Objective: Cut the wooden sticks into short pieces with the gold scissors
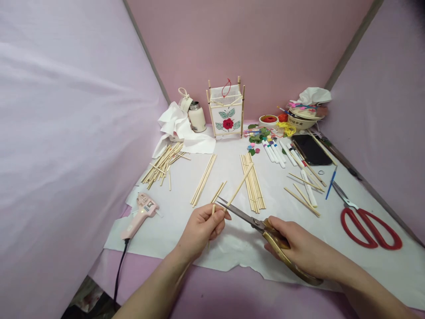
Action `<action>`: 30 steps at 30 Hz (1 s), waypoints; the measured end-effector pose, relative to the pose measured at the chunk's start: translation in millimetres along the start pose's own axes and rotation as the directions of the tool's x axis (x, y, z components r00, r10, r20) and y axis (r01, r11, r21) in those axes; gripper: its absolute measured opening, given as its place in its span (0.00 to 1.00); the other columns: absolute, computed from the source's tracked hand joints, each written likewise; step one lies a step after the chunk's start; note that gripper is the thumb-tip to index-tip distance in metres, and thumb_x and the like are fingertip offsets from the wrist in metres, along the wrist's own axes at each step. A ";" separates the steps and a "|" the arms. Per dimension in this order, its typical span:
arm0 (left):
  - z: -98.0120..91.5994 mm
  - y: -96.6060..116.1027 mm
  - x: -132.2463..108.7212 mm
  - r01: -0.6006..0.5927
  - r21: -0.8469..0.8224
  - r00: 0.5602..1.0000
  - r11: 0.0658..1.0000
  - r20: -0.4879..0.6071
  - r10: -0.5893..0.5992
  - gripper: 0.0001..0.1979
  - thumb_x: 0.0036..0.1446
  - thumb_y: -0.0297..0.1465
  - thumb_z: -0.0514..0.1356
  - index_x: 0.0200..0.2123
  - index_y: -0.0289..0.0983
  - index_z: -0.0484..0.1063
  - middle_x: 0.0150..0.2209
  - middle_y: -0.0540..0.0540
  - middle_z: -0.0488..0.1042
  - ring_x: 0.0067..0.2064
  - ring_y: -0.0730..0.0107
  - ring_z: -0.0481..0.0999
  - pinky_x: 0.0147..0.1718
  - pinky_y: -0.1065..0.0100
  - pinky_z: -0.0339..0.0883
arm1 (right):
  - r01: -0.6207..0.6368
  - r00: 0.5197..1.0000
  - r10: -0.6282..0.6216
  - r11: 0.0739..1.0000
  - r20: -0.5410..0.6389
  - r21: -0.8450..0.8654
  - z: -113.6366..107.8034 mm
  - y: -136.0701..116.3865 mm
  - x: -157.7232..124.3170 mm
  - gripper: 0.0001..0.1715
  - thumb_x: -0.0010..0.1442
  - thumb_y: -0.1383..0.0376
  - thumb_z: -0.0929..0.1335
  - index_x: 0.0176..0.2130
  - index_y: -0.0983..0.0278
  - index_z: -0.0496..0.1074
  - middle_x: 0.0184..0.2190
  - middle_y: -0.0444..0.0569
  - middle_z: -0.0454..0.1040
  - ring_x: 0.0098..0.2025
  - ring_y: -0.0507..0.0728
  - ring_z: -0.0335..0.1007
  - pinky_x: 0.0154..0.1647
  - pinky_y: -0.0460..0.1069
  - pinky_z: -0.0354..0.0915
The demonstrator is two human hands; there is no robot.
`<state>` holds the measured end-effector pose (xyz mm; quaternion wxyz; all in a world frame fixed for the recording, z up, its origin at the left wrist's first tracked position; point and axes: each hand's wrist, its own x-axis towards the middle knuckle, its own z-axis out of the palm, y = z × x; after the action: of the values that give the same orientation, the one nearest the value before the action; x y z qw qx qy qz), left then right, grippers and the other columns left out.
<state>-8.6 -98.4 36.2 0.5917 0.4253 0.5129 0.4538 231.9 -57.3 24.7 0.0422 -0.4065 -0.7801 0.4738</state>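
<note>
My left hand (207, 223) is closed on a thin wooden stick (241, 186) that slants up to the right. A short stick piece (213, 210) also pokes up between its thumb and fingers. My right hand (290, 241) grips a pair of scissors (279, 250) with brass-coloured handles. The blades point left and cross the slanting stick just beyond my left fingertips; whether they touch it I cannot tell. Past the left hand lie a couple of short sticks (219, 192). Longer sticks rest in a group of several (254, 190) and a smaller bundle (203, 181).
A stick-framed lantern (228, 113) with a rose stands at the back. On the left are a pink glue gun (141, 215) with a cord and a stick pile (162, 164). Red-handled scissors (368, 223), markers (274, 153) and a phone (312, 149) lie to the right.
</note>
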 end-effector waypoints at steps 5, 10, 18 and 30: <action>8.0 -5.3 -2.7 -0.266 0.584 0.909 0.767 -0.111 0.401 0.18 0.60 0.33 0.53 0.18 0.35 0.61 0.20 0.50 0.64 0.24 0.77 0.62 0.27 0.73 0.56 | -0.034 0.999 0.034 0.999 -0.028 -0.026 3.9 -3.4 -1.1 0.13 0.61 0.58 0.62 0.29 0.62 0.57 0.23 0.40 0.61 0.25 0.50 0.52 0.24 0.44 0.51; 9.9 -18.5 -2.7 -0.334 0.786 0.823 0.521 -0.026 0.567 0.11 0.60 0.29 0.51 0.28 0.37 0.69 0.24 0.48 0.70 0.27 0.73 0.66 0.29 0.72 0.58 | -0.055 0.998 0.054 0.998 -0.044 -0.039 6.6 -5.5 -2.0 0.13 0.60 0.57 0.63 0.30 0.62 0.58 0.23 0.41 0.62 0.25 0.50 0.53 0.24 0.45 0.51; 9.9 -7.5 -2.3 -0.232 0.525 0.942 0.819 -0.090 0.324 0.17 0.60 0.35 0.52 0.20 0.35 0.63 0.19 0.50 0.64 0.23 0.76 0.62 0.25 0.73 0.56 | -0.042 0.999 0.041 0.999 -0.031 -0.031 7.4 -6.4 -2.7 0.10 0.61 0.60 0.61 0.30 0.62 0.58 0.23 0.41 0.63 0.25 0.50 0.54 0.24 0.45 0.51; -3.6 -9.0 -7.5 0.437 -0.422 0.817 0.794 0.555 -0.154 0.14 0.53 0.38 0.61 0.26 0.32 0.69 0.10 0.59 0.48 0.11 0.87 0.39 0.09 0.80 0.36 | 0.087 0.994 -0.084 0.995 0.064 -0.048 -7.6 -3.9 -9.3 0.09 0.59 0.65 0.62 0.29 0.62 0.56 0.22 0.39 0.59 0.24 0.49 0.49 0.24 0.45 0.49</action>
<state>-11.8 -107.6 28.8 0.8620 0.2566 0.2600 0.3514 239.2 -59.2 34.8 0.0278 -0.3588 -0.8094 0.4641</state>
